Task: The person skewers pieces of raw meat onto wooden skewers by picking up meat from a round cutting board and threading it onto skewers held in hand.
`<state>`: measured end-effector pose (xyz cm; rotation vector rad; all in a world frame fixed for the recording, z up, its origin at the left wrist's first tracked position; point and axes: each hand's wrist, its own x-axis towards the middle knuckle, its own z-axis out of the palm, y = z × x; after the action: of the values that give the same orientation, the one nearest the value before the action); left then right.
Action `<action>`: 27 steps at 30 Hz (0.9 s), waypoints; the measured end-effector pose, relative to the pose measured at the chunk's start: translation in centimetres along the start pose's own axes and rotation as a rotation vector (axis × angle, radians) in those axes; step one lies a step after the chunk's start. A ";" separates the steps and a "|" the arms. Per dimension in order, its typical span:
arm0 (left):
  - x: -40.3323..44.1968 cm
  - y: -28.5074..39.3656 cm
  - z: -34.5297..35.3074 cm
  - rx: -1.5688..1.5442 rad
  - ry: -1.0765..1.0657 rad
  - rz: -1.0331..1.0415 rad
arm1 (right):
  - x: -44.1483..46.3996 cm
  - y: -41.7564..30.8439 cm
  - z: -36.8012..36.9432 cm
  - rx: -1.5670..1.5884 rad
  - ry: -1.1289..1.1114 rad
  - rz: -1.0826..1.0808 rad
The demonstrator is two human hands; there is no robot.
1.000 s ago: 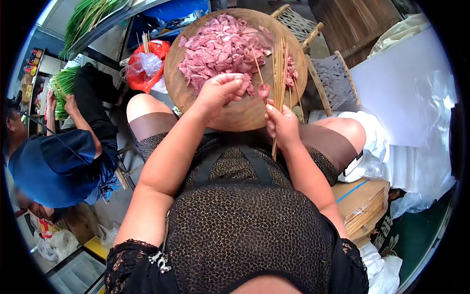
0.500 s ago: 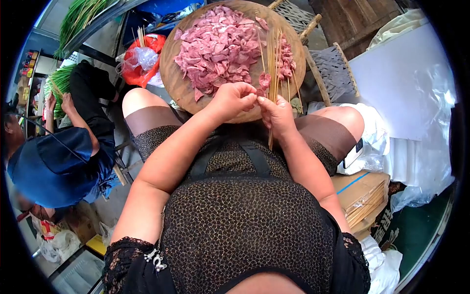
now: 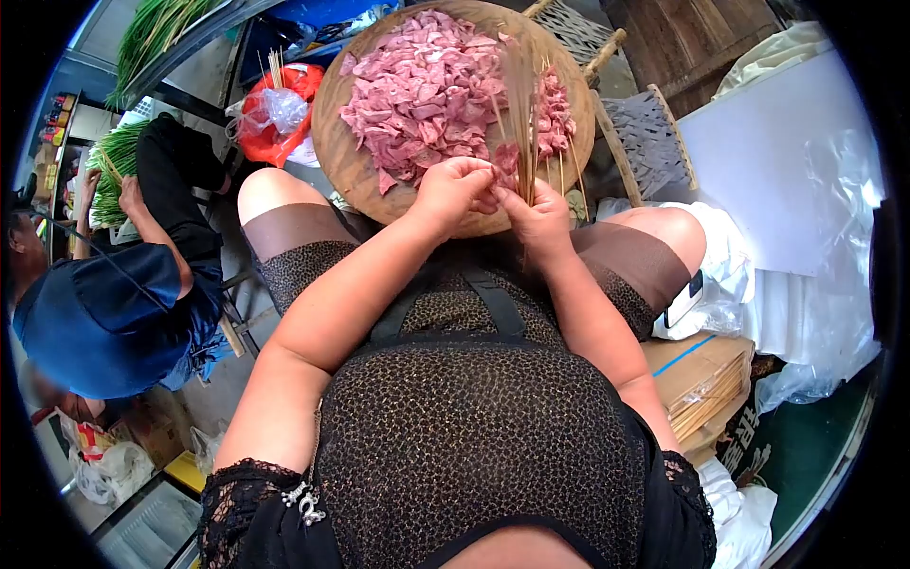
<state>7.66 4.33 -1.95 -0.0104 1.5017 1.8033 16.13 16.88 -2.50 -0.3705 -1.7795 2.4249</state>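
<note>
Over the round board's (image 3: 334,156) near edge, closed right hand (image 3: 542,224) grips skewers (image 3: 524,133), axis near-to-far; left hand (image 3: 451,196) pinches meat slice (image 3: 506,161) alongside.

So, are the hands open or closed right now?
Left hand: pinched closed beside some meat; whether gripping any, can't tell.
Right hand: closed around a bundle of skewers.

A woven chair (image 3: 649,142) stands near brown wooden planks (image 3: 687,47) and a smooth, pale panel (image 3: 768,180). Toward the left edge are grey floor (image 3: 213,403) and a stocked shelf (image 3: 52,152).
</note>
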 end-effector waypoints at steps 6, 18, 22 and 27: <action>0.5 0.2 -1.1 -0.156 0.050 0.007 | -0.4 -0.8 -0.1 0.163 0.017 0.168; 0.4 1.3 -3.4 -0.353 0.069 0.109 | 0.9 0.2 0.9 0.011 0.079 0.230; 0.2 2.3 -4.2 -0.351 0.065 0.121 | 1.2 0.4 0.4 -0.045 0.071 0.214; 0.4 5.0 -6.4 -0.425 0.157 0.263 | -0.2 -1.3 0.4 -0.157 -0.091 0.315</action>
<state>1.76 -0.82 0.07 -0.1750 1.2389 2.3550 16.09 16.84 -1.11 -0.6076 -2.1002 2.5444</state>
